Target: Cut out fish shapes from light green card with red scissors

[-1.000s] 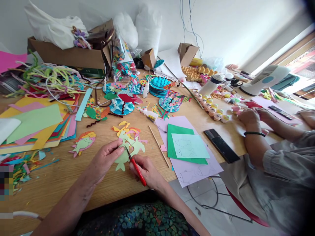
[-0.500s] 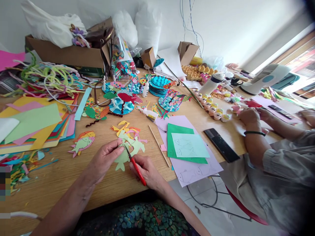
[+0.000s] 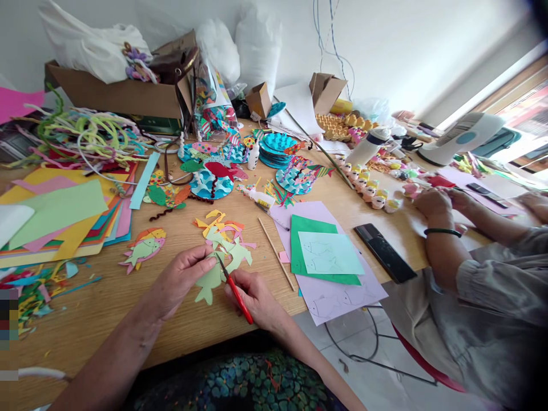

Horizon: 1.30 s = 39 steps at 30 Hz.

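A light green paper fish, tail toward me, is pinched by its upper end in my left hand. My right hand grips red-handled scissors, whose blades meet the paper's upper right edge close to my left fingertips. Behind the fish lie light green offcuts and yellow and orange scraps. Left of my left hand, several cut paper fish in green, orange and pink are stacked on the wooden table.
A thin stick and a purple sheet under green sheets lie to the right, beside a black phone. Another person's hands work at far right. Coloured papers and scraps are at left; glue bottles stand behind.
The paper fish has turned slightly, its tail swinging a little to the left. The scissors have shifted slightly left; both hands keep their holds.
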Tool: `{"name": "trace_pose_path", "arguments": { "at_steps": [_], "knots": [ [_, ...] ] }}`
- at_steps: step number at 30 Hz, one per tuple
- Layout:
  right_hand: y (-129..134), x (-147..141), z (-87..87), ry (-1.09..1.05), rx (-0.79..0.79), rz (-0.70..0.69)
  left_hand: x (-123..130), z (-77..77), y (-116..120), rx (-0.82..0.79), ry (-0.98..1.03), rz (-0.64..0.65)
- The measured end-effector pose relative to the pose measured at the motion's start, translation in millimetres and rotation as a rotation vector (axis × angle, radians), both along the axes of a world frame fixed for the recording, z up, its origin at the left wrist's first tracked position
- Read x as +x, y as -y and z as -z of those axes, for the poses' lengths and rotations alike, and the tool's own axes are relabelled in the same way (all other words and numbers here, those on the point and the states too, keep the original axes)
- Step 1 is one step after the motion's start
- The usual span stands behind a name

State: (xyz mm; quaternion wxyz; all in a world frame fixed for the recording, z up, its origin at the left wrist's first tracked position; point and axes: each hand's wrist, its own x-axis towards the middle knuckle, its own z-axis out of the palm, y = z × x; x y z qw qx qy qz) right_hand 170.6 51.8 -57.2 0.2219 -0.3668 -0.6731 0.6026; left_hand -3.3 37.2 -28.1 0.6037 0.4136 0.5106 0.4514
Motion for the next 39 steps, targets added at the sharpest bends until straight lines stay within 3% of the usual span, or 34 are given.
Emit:
{"name": "trace_pose_path", "arguments": {
  "at_steps": [20,39],
  "knots": [
    [0.4,0.0,1.5,-0.049,-0.082,0.005,-2.6,4.4,-1.0,-0.042,0.009,0.053],
    [-1.5,2.4,0.0,-0.049,-0.054,-0.027,-8.7,11.3,-0.8,-0.066,-0.117,0.015]
  ]
}}
